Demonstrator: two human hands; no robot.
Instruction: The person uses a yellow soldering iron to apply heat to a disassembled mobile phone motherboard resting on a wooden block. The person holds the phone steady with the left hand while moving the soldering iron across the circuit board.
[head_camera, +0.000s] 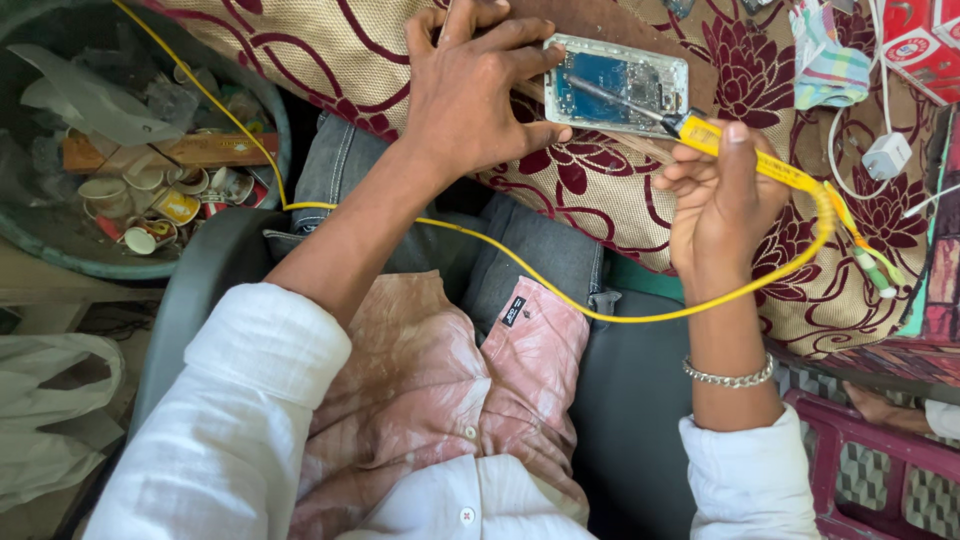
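Gripping a yellow-handled soldering iron (700, 130), the right hand (722, 205) sets its metal tip on the blue circuit board of an opened phone (617, 84). This phone lies on a table under a beige cloth with maroon flowers (600, 200). Spread wide, the left hand (470, 95) presses fingertips against the phone's left edge. A yellow cord (520, 268) loops from the iron across the lap towards a bin of paper cups (150, 190).

Repair workshop: soldering iron (735, 150), opened phone (617, 84)
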